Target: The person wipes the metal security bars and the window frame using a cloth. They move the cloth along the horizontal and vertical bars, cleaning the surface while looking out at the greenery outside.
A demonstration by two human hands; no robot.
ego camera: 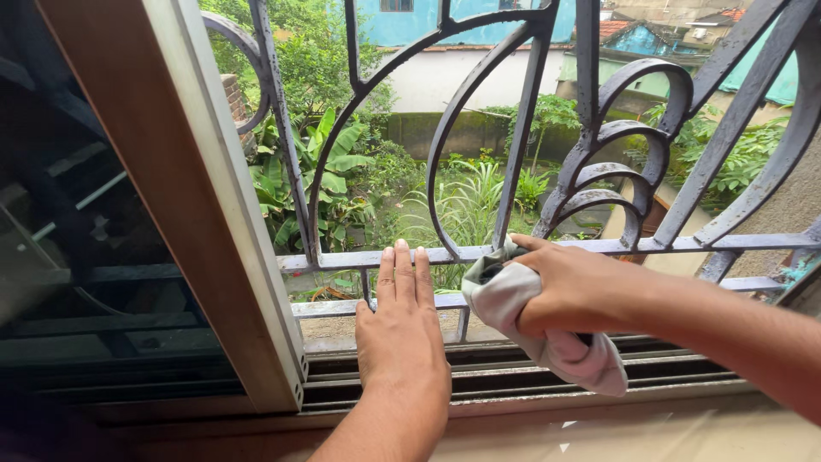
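At an open window above a green garden, I have my right hand (581, 287) wrapped around a pale grey cloth (505, 295), its fingers clamped on the bunched fabric and pressing it against the upper horizontal bar (342, 259) of the dark metal grille (599, 154). The cloth sits where that bar meets the foot of the curled scrollwork, with a loose tail hanging down over the window track (513, 381).

My left hand (402, 334) lies flat and empty, fingers straight and held together, with its fingertips reaching the upper bar and its palm across the lower rail (325, 308); it holds nothing and serves, as I judge it, to steady me.

To do this wiping stroke well, I would keep the cloth folded over the top and front of the bar so both faces are cleaned in one pass, draw it slowly along the bar's length, and work a fold into the joints under the scrolls, where grime likely gathers. The hanging tail should be gathered up so it does not drag in the track. The bar's underside is hidden from this view, so I cannot tell how dirty it is. The wooden frame (197, 197) of the sliding pane stands to the left, well apart from the cloth.
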